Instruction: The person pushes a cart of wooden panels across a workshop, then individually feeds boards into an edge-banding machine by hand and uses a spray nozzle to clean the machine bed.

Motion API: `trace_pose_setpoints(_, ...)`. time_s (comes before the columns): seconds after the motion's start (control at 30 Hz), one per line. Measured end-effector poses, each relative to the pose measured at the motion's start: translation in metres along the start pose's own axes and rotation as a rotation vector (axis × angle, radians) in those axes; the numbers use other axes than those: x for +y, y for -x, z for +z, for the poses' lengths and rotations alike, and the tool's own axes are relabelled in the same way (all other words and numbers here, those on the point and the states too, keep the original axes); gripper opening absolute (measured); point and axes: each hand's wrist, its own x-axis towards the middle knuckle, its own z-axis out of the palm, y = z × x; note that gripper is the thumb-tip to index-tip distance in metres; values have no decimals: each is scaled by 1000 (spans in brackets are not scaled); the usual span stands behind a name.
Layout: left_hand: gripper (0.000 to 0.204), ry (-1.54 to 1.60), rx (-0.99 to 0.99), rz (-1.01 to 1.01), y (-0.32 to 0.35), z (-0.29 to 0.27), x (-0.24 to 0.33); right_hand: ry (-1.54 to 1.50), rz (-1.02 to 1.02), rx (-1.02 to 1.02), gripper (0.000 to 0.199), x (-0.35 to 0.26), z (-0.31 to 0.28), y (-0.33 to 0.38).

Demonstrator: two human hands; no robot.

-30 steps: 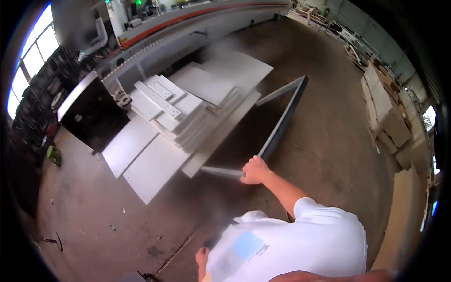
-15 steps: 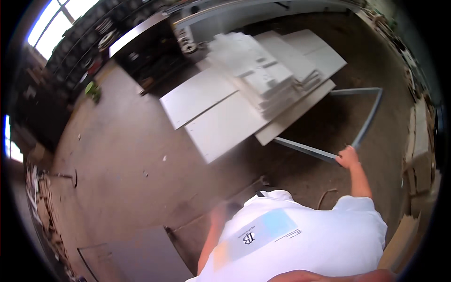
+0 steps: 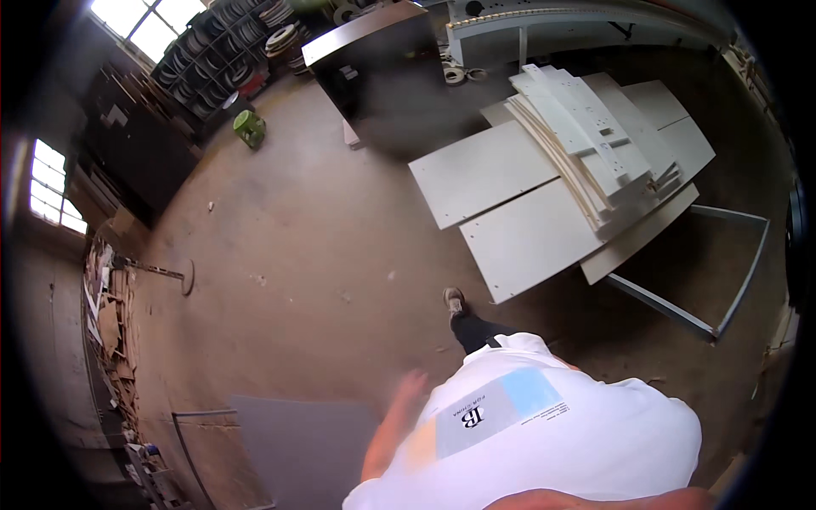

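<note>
Because the left hand (image 3: 413,386) is blurred, whether its fingers are spread or curled cannot be told; no object is discernible in it. The grey panel (image 3: 306,450), nearest to it, shows at the lower edge of the view, left of the body; contact between the two cannot be confirmed. The right hand is hidden, its grip likewise unknown. Ahead and to the right, a stack of white boards (image 3: 578,161) rests in uneven layers, its lower boards projecting toward the person's shoe (image 3: 455,299); beside it extends a grey metal frame (image 3: 663,308). Chief hazards, as judged: a leg striking an overhanging corner could shift the upper pieces, and a foot catching the frame could cause a trip. Writing: the white shirt (image 3: 586,446) bears pastel blocks with dark lettering and an emblem; its smallest lines are too fine to read. No label is legible on the boards.
</note>
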Motion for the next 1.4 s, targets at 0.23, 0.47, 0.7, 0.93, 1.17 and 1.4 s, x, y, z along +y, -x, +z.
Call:
trace_pose_setpoints(0.23,37,96,76,-116,-112,-158,59,-202,224,-84,67,-122,8,-96)
trace_pose_setpoints(0.47,41,13,29,-229,-193,-320,49,-93,12,-227,69,-437,42,-146)
trace_pose_setpoints(0.7,38,-20,2,-227,-322,-440,-15,-422,-113,47,61,-616,-8,-163)
trace_pose_setpoints(0.93,36,-201,-41,-29,-534,-578,-35,-664,94,369,31,-637,39,-244)
trace_pose_setpoints(1.17,31,-362,-117,164,-788,-768,55,-778,-40,414,33,-779,41,-243)
trace_pose_setpoints(1.4,36,-152,-8,-1,-927,-815,287,-696,-250,456,30,-884,-10,-317)
